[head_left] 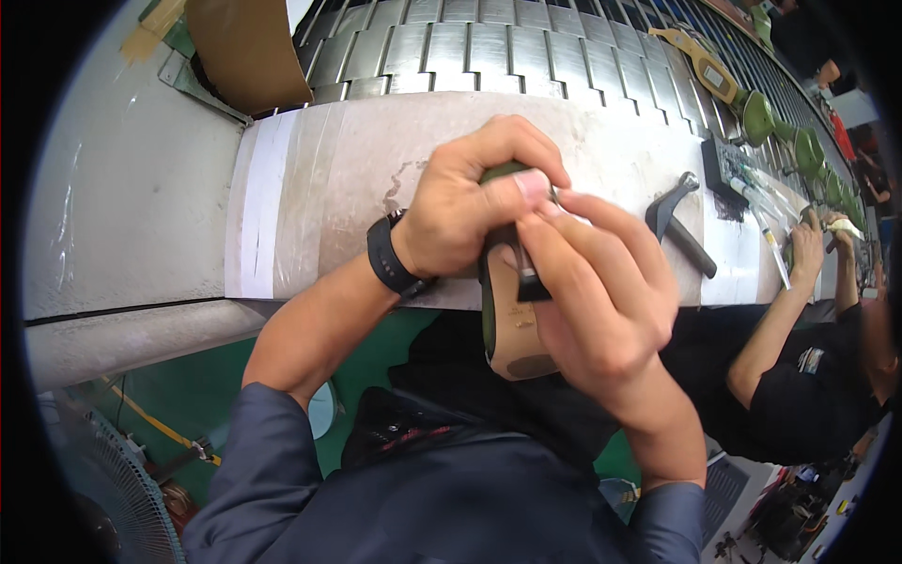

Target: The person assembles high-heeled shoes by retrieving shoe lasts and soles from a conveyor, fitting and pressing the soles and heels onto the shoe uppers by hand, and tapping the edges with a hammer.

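In front of my body I hold a shoe [512, 329] with a tan underside and a dark green edge. My left hand [479, 188] is closed around its upper end, the thumb pressed on top. My right hand [597, 282] is closed at the same end, its fingertips pinched against the left thumb. A tiny shiny bit shows between the fingertips, too small to name. Below the right fingers a black block-like part [534, 285] sticks out. My fingers hide much of the shoe.
Beyond the pale bench [348, 188] runs a metal slat conveyor [470, 52] carrying green shoes [759, 117]. A black-headed hammer [681, 226] lies on the right, near a black holder [722, 174] and several syringe-like tubes [766, 197]. A co-worker's arm [785, 305] reaches in at right.
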A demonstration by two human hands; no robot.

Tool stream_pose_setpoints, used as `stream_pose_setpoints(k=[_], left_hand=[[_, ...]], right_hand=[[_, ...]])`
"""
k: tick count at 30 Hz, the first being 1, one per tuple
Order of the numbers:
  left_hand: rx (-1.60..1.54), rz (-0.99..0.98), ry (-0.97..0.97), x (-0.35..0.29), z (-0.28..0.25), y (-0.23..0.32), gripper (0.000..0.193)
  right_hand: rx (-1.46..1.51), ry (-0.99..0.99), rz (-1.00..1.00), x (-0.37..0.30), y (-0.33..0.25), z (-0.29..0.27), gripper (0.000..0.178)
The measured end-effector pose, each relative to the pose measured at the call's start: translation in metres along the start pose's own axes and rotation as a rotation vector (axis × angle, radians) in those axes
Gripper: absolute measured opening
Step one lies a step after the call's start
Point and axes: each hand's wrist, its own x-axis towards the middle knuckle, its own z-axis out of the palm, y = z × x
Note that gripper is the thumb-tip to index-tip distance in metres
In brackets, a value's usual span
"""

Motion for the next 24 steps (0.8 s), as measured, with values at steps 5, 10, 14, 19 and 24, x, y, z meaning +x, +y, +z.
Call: stream_pose_setpoints(k=[5,10,14,19,24], left_hand=[[-0.344,-0.096,0.138,0.0,-0.021,-0.023,0.029],[-0.246,-0.053,0.105,0.007,-0.018,-0.028,0.033],[-0.193,-0.11,0.095,0.012,0.003,-0.002,0.026],[0.004,-0.037,0.113,0.025,0.022,0.001,0.041],[-0.09,-0.095,0.078,0.022,0.018,-0.003,0.074]], right_hand=[[0.466,0.006,0.628,-0.021,0.018,0.003,0.03],[0.644,-0.054,1.021,-0.081,0.031,-0.007,0.028],[0.639,-0.043,0.978,-0.038,0.008,-0.038,0.03],[0.075,-0.346,0.486,0.004,0.002,-0.057,0.034],[-0.059,-0.45,0.444,0.006,-0.007,-0.058,0.036]])
